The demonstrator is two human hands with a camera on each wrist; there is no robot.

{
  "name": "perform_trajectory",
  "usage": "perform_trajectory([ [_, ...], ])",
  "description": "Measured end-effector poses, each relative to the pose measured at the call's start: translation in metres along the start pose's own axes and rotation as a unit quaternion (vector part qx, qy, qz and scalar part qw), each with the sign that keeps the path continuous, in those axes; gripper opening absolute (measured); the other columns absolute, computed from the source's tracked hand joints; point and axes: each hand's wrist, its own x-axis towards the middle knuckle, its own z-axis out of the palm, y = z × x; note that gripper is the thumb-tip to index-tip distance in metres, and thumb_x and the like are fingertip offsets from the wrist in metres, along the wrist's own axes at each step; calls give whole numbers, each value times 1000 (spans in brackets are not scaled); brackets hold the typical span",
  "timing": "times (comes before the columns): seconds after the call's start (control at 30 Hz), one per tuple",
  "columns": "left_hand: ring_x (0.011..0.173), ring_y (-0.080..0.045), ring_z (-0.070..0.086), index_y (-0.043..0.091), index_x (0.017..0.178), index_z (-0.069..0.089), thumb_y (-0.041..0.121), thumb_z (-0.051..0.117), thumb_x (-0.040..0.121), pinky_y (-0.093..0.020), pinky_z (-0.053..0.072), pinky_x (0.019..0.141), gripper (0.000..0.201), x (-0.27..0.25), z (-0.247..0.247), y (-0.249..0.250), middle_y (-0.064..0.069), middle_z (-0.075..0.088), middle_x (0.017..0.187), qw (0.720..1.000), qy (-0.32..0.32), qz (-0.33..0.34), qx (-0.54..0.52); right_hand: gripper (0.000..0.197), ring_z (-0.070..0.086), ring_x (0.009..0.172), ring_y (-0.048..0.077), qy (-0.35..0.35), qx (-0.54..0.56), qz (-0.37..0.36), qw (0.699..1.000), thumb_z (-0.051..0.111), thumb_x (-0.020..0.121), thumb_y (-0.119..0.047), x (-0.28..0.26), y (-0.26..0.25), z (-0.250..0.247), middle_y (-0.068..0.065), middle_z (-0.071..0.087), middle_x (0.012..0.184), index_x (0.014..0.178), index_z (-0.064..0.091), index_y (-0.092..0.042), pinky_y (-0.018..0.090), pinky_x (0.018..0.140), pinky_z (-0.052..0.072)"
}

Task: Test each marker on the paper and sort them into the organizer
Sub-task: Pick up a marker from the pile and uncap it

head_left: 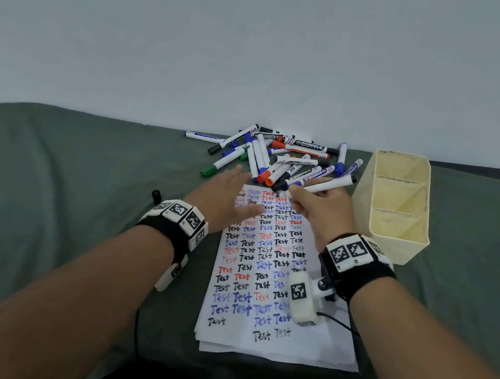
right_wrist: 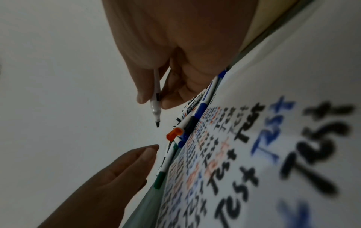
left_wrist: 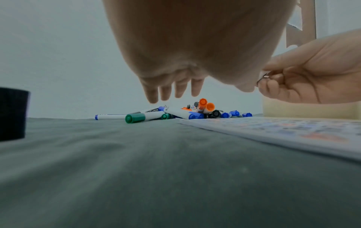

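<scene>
My right hand pinches an uncapped black marker like a pen. Its tip hangs just above the far end of the paper, which is covered with rows of "Test" in black, blue and red. My left hand hovers open over the paper's far left corner, its fingers straight and pointing at the marker pile. It holds nothing. The cream organizer stands right of the paper, and its three compartments look empty.
A loose black cap stands on the green cloth left of my left wrist. Green, blue, orange and black capped markers lie heaped against the white wall behind the paper. The paper is a small stack of sheets.
</scene>
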Motion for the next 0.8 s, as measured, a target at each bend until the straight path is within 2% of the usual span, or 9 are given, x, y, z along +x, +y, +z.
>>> perform_trajectory([
  [0.1,146,-22,31,27,145,47,67,51,92,-42,28,118,66,-9,-6,-5,0,36,159,993,94,12,66,21,71,74,25,-42,24,0,999,84,81,-7,-12,-4,4,14,75,81,70,77,-24,38,75,62],
  [0.23,141,-25,35,29,133,58,49,66,90,-44,31,116,48,-34,-14,-28,-1,41,154,980,191,-53,7,12,68,66,19,-39,-9,-17,999,85,78,-19,-21,-7,6,10,75,77,76,74,-23,35,68,58],
  [0.37,138,-31,39,35,134,60,44,68,89,-41,31,115,46,-52,-28,-70,-10,43,150,974,133,-167,80,18,61,57,15,-60,-39,-44,996,85,78,-22,-31,-17,6,4,69,67,72,72,-34,30,58,53],
  [0.43,130,-30,49,32,133,62,35,66,93,-37,37,110,41,-59,-31,-87,-10,54,141,974,92,-195,70,21,63,57,16,-75,-12,-38,996,84,81,-19,-36,-21,8,3,69,66,74,73,-35,29,58,55],
  [0.5,120,-28,59,26,128,68,24,63,96,-32,43,101,32,-65,-29,-95,-7,65,131,976,68,-204,41,14,66,61,19,-81,24,-17,996,80,87,-19,-42,-26,10,5,70,70,79,77,-30,32,63,57],
  [0.6,114,-23,63,21,117,74,18,63,96,-24,42,89,24,-68,-28,-94,-3,71,122,974,91,-208,2,6,68,67,24,-90,78,21,993,74,92,-19,-50,-34,11,12,73,81,89,79,-18,32,65,58],
  [0.67,100,-12,67,23,111,75,23,64,96,-16,38,76,18,-68,-33,-84,2,75,106,972,124,-193,-51,6,68,66,25,-96,84,21,992,72,94,-15,-54,-41,10,16,74,84,98,75,-14,32,63,59],
  [0.73,67,5,65,30,100,72,28,64,96,-8,37,61,9,-68,-43,-64,14,72,77,965,163,-168,-117,5,68,66,26,-94,89,10,992,70,94,-11,-57,-49,10,17,74,83,99,70,-12,33,62,59],
  [0.8,54,1,64,31,96,68,27,63,97,-15,44,59,6,-67,-54,-40,15,70,74,953,193,-135,-192,5,68,67,27,-86,95,-7,992,71,94,-9,-60,-57,8,17,75,82,96,67,-12,34,62,59],
])
